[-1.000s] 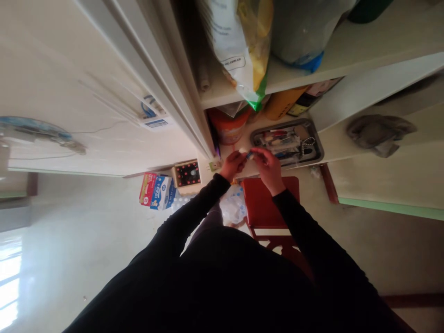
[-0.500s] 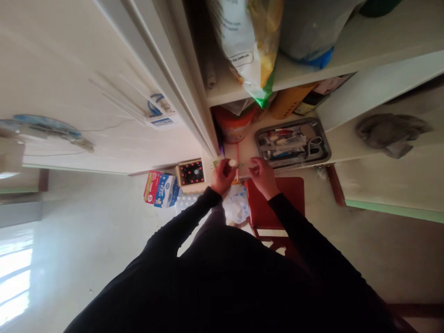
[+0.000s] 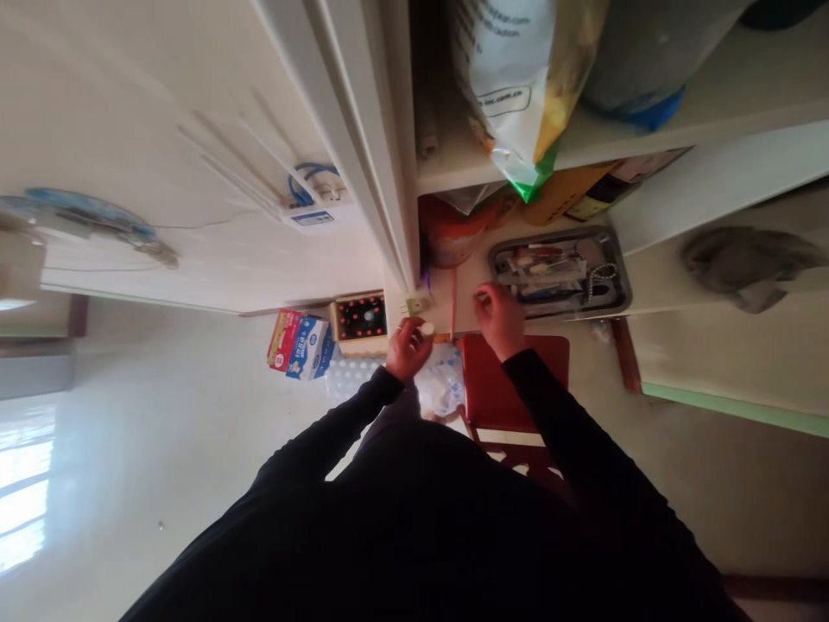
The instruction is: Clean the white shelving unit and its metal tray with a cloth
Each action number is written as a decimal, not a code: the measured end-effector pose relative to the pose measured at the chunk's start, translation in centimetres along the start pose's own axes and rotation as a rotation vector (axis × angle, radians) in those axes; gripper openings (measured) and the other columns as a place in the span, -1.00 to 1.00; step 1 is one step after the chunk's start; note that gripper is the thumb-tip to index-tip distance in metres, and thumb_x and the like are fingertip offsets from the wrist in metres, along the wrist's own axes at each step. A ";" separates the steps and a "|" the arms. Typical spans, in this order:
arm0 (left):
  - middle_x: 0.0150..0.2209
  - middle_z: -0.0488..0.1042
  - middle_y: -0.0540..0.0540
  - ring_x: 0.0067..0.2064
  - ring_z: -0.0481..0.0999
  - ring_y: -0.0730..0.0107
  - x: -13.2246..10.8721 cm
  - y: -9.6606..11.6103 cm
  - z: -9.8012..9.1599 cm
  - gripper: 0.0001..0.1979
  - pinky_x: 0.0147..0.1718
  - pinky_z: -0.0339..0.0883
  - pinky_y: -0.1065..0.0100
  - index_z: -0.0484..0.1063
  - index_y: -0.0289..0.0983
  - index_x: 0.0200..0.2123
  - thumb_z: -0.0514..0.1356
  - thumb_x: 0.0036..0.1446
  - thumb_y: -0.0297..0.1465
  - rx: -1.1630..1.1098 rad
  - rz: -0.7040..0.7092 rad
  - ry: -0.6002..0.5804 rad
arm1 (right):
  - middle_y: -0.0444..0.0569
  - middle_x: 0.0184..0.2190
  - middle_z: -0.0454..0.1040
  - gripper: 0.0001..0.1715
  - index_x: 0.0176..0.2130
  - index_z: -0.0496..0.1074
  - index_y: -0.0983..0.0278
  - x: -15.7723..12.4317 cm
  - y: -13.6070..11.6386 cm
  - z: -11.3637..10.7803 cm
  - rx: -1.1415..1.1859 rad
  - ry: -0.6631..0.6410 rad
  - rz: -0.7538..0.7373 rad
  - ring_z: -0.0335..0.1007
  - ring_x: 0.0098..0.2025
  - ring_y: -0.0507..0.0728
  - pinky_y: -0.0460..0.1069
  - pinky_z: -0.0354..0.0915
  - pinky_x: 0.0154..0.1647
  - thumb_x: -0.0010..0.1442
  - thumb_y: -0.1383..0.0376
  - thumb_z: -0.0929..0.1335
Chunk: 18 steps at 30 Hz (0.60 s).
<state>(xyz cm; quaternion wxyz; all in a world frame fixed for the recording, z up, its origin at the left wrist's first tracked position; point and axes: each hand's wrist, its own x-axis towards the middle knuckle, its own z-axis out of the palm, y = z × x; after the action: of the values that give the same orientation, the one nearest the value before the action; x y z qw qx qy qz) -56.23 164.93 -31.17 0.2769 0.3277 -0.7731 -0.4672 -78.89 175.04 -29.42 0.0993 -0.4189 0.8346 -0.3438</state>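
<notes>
My left hand (image 3: 409, 347) is closed around a small white round object (image 3: 427, 329). Its exact kind is too small to tell. My right hand (image 3: 500, 318) is at the near left corner of a grey tray (image 3: 623, 275), with fingers curled together. Whatever is between those fingers, if anything, is too small to make out. In the tray lie several small packets, tools and a beaded chain (image 3: 601, 272). A thin pink strip (image 3: 454, 298) lies on the shelf between my hands.
An orange-red tub (image 3: 453, 235) stands behind the pink strip. Above hangs a white-and-yellow bag (image 3: 518, 95). Below are a red chair (image 3: 550, 371), a box of red-dotted dark items (image 3: 361, 317) and a blue-and-white box (image 3: 309, 347). A grey cloth (image 3: 751, 263) is at the right.
My left hand has drawn back slightly toward me with the white round object. My right hand has shifted up and a little right, nearer the tray. The view has tilted slightly.
</notes>
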 end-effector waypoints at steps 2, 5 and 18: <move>-0.21 0.64 -0.03 -0.35 0.57 0.48 -0.1 0.3 0.3 -0.76 -0.35 0.48 0.44 0.54 -0.18 -0.06 0.42 0.21 -0.35 0.003 -0.058 -0.005 | 0.13 -0.05 0.68 -0.75 -0.01 0.59 0.16 1.0 1.2 -1.3 -0.026 0.096 -0.011 0.57 0.00 0.34 0.23 0.45 0.17 0.40 0.30 0.34; -0.35 0.59 0.06 -0.41 0.54 0.49 0.0 0.6 0.6 -0.74 -0.32 0.47 0.42 0.52 -0.18 -0.06 0.44 0.20 -0.39 0.007 -0.118 -0.005 | 0.19 0.00 0.69 -0.74 -0.02 0.60 0.15 3.0 3.0 -2.7 -0.065 0.184 0.006 0.54 0.10 0.43 0.34 0.40 0.27 0.38 0.28 0.34; 0.06 0.68 -0.18 -0.20 0.65 0.42 -0.1 -0.5 -0.2 -0.71 -0.23 0.60 0.37 0.54 -0.20 0.03 0.35 0.25 -0.50 0.015 0.010 -0.007 | 0.26 0.05 0.66 -0.78 -0.03 0.61 0.19 3.4 2.7 -2.3 -0.167 0.183 -0.086 0.47 0.18 0.49 0.39 0.33 0.32 0.34 0.27 0.43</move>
<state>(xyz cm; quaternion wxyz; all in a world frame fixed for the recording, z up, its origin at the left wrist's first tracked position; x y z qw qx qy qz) -55.90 164.74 -31.57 0.2740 0.3240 -0.7792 -0.4613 -83.77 174.69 -29.08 -0.0269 -0.4279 0.8471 -0.3139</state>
